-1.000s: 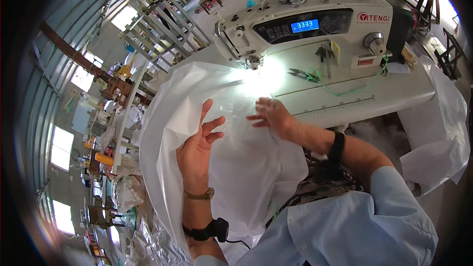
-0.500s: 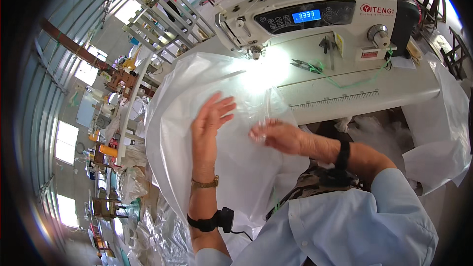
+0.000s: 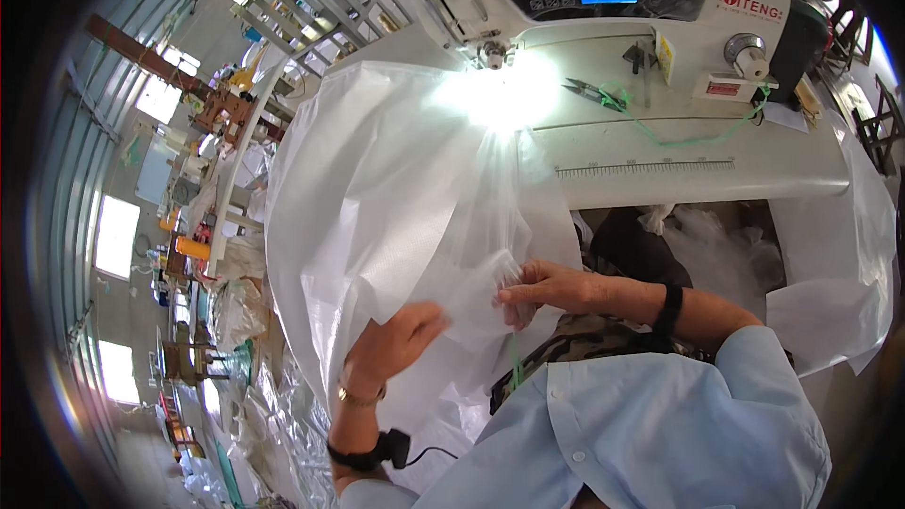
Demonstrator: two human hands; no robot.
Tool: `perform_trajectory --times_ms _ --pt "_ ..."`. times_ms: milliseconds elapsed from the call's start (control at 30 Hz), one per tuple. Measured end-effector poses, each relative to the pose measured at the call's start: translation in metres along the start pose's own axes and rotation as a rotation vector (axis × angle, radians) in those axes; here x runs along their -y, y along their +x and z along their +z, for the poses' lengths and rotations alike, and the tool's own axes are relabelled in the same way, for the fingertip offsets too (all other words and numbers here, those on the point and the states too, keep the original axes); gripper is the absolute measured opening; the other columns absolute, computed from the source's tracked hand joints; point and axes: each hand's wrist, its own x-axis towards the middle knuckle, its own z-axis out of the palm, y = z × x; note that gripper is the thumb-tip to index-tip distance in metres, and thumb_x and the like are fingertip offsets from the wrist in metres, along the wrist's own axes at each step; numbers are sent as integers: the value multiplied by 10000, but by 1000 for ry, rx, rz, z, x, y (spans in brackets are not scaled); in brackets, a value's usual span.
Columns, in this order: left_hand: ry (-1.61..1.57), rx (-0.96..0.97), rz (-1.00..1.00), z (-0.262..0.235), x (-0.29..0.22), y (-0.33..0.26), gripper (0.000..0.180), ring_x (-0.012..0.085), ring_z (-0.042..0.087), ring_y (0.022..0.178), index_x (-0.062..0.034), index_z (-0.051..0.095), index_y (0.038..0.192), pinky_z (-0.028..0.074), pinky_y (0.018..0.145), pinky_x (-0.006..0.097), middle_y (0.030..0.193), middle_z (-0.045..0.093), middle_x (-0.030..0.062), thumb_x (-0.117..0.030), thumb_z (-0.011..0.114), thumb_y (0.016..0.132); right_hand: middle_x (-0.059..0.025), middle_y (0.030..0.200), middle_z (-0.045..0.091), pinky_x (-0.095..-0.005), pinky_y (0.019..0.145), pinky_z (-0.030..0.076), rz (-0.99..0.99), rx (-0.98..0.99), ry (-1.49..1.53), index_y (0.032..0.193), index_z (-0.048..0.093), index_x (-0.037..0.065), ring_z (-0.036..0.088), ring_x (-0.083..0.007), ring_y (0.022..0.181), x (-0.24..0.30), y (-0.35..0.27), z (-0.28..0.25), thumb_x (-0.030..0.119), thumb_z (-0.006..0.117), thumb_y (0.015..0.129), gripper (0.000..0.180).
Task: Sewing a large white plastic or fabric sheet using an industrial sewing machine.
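Observation:
A large sheet of translucent white plastic (image 3: 339,188) spreads from the sewing machine (image 3: 603,9) down over my lap. Its upper part runs under the machine's bright lamp, where glare hides the needle area. Thinner clear plastic film (image 3: 504,217) hangs gathered from there toward me. My right hand (image 3: 556,287) is closed, pinching the bunched end of this film between thumb and fingers. Left of it, my left hand (image 3: 401,339) hovers over or against the sheet, fingers bent. Its fingertips are smeared by motion, so whether they hold anything does not show.
Thread snips (image 3: 594,94) tied to a green cord (image 3: 674,141) lie on the machine bed, beyond a printed ruler scale (image 3: 650,167). More white plastic sheeting (image 3: 834,273) hangs at the right. Metal racks (image 3: 316,9) and heaps of clear plastic (image 3: 292,434) stand at the left.
Both hands have come down toward my body. My right hand has drawn the gathered film lower; my left hand has turned, its fingers now bent toward the right. The view has shifted slightly.

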Motion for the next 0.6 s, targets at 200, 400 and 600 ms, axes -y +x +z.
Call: perform_trajectory --times_ms 200,400,600 --pt "-34 324 -475 3 19 -104 258 359 550 672 -18 607 815 448 604 412 710 573 196 -259 673 878 -63 859 654 -295 707 536 5 23 54 1210 551 5 648 -141 719 9 4 6 386 611 955 464" --pt "603 123 -542 44 102 -215 95 345 654 784 -83 669 745 502 680 483 756 665 152 -135 603 789 -27 776 594 -238 576 469 32 30 -4 1121 605 -3 530 -94 585 -11 48 12 354 582 979 385" --pt "1099 -162 -841 -12 214 -356 126 331 659 738 -86 655 750 495 625 435 766 657 136 -96 546 813 5 760 584 -230 529 442 -40 84 -18 1043 652 39 543 -81 641 5 48 22 323 593 976 298"
